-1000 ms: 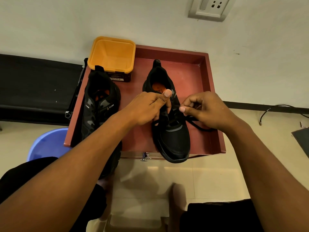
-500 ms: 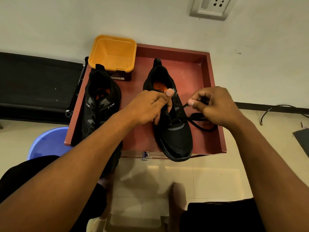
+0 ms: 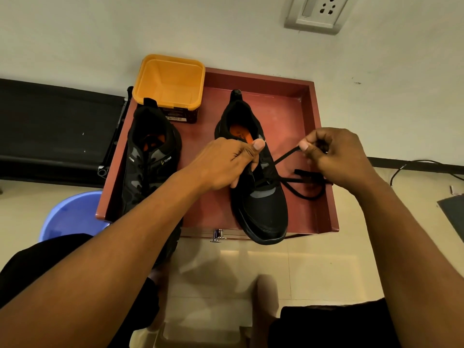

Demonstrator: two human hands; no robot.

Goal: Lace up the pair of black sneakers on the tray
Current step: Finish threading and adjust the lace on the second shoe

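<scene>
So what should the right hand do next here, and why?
Probably draw the lace end away from the sneaker to take up slack. The right hand pinches that end, the left hand grips the sneaker's upper to steady it, and a loose loop of lace lies on the tray.

Arms: I see both arms bare, right down to the near edge.
Hands: left hand [image 3: 226, 164] and right hand [image 3: 336, 156] are bare, with short nails.
Clothes: black cloth [image 3: 37, 267] on both legs, near left and near right.
</scene>
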